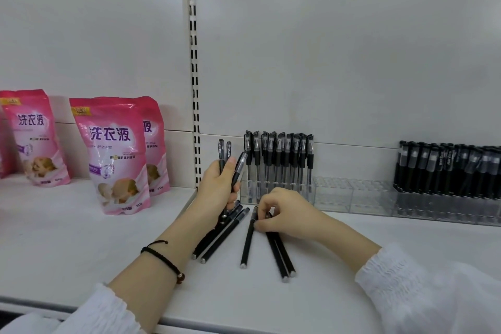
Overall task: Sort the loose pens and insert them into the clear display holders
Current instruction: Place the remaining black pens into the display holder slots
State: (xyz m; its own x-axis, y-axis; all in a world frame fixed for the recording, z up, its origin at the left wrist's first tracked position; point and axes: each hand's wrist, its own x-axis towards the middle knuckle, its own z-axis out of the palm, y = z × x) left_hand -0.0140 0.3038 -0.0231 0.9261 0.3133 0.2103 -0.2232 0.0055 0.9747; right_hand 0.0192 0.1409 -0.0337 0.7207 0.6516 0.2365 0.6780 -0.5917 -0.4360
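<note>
Two bare forearms reach forward out of loose white sleeves [406, 287]. The left hand [217, 184] is raised, and its fingers and thumb are curled round a small bunch of black pens [236, 171] held upright. A black cord bracelet [162, 256] circles the left wrist. The right hand [284, 211] sits lower, knuckles up and fingers curled downward. Its fingertips [259, 225] pinch the upper part of one pen [248, 241] lying flat. The two hands are near each other, not touching.
</note>
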